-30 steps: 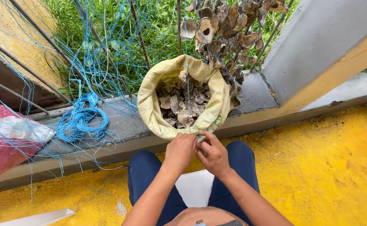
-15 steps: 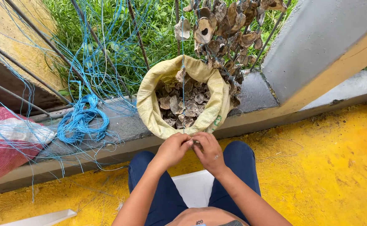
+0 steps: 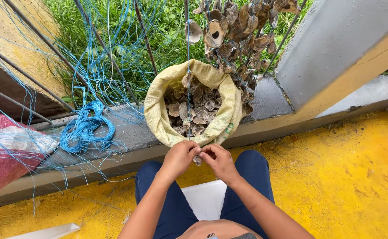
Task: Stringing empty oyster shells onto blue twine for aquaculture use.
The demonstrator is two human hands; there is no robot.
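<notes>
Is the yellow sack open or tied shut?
Open. The yellow sack has its rim rolled back wide, and the shells heaped inside show.

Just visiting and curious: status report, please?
Left hand, right hand pinching one shell on blue line. Sack of shells ahead. Nothing blocking.

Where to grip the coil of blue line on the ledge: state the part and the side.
Take the coil of blue line at its bunched top, where the loops gather, coming from above. It lies flat on the grey ledge, so a side approach would snag loose strands trailing left toward the red sack.
</notes>
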